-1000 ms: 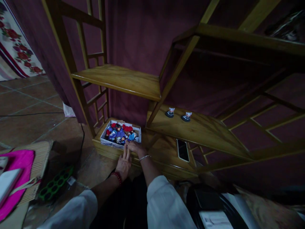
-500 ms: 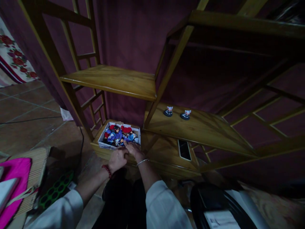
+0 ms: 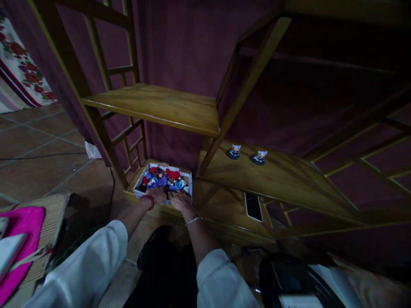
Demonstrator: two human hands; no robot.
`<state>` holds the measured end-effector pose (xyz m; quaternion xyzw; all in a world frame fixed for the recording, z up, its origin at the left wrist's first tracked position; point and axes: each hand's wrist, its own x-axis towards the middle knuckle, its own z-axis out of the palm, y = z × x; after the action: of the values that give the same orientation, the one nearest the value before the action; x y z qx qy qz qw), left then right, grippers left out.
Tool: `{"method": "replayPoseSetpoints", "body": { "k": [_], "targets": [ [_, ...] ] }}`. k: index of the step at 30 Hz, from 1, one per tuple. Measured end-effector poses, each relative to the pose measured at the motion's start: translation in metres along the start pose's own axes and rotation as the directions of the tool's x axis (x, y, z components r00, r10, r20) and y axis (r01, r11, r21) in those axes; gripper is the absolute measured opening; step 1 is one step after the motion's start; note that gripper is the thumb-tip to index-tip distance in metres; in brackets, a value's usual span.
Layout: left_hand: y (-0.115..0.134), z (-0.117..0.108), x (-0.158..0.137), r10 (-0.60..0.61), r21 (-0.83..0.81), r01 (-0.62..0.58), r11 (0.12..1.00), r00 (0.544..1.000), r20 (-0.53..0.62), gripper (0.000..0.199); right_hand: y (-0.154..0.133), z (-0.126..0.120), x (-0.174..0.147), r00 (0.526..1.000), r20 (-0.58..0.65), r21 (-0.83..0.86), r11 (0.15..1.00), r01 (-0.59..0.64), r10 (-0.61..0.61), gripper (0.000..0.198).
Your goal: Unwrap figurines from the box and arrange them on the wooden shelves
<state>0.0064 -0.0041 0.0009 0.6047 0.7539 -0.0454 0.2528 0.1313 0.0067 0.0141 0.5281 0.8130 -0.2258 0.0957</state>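
Note:
A shallow white-edged box (image 3: 192, 188) full of small figurines (image 3: 160, 177), mostly blue, purple, red and black, sits at the left of the bottom wooden shelf. Over the box's near left part lies my left hand (image 3: 156, 194), its fingers stretched among the figurines. Beside it, my right hand (image 3: 180, 200) reaches over the near rim, fingers apart and pointing into the box. Neither hand visibly holds a figurine, though some fingertips are hard to make out. Two small figurines on dark round bases, one (image 3: 234, 151) left of the other (image 3: 258, 157), stand on the shelf to the right.
A phone (image 3: 253, 206) lies on the lower wooden ledge (image 3: 221, 203). Above the box runs a higher shelf (image 3: 160, 107) with upright posts. At lower left is a mat with pink cloth (image 3: 30, 226); a black seat-like object (image 3: 282, 273) stands at lower right.
My left hand has moved from beside my right hand, outside the near rim, forward and left over the figurines. My right hand stays at the near edge, fingers now more spread. The view has shifted slightly.

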Motion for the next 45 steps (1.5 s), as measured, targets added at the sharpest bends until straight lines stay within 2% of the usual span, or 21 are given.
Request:
{"method": "replayPoseSetpoints", "body": {
  "k": [2,7,16,22,32,36,41,45],
  "targets": [
    [0.002,0.0,0.005,-0.007,-0.014,0.008,1.0,0.999,0.041,0.046,0.0,0.001,0.001,1.0,-0.003,-0.008,1.0,-0.006,0.006,0.049],
    [0.003,-0.004,0.01,-0.006,-0.046,0.009,0.999,0.998,0.063,0.048,0.001,0.004,0.005,1.0,0.003,-0.008,0.999,-0.031,0.031,0.049],
    [0.001,-0.004,0.006,0.03,-0.066,-0.03,0.997,1.0,-0.005,0.045,0.004,0.012,0.011,0.999,-0.012,-0.011,0.999,-0.036,0.036,0.048],
    [-0.002,0.001,0.011,0.03,-0.049,-0.03,0.998,1.0,-0.006,0.048,0.004,0.013,0.011,0.998,-0.011,-0.019,0.998,-0.061,0.061,0.045],
    [-0.004,0.001,0.005,0.079,-0.043,-0.08,0.996,0.997,-0.019,0.047,0.004,0.014,0.007,0.998,-0.053,-0.005,0.999,-0.034,0.034,0.048],
    [-0.005,0.002,0.006,0.112,-0.024,-0.113,0.993,0.993,-0.021,0.055,0.003,0.011,0.006,0.997,-0.039,-0.006,0.998,-0.07,0.069,0.052],
    [-0.006,0.003,0.008,0.158,0.002,-0.158,0.987,0.987,-0.029,0.064,0.003,0.013,0.006,0.997,-0.076,-0.018,0.999,-0.033,0.031,0.05],
    [-0.007,0.003,0.009,0.144,0.003,-0.144,0.99,0.99,-0.014,0.068,0.004,0.015,0.007,0.995,-0.089,-0.024,0.998,-0.054,0.052,0.05]
  ]
}}
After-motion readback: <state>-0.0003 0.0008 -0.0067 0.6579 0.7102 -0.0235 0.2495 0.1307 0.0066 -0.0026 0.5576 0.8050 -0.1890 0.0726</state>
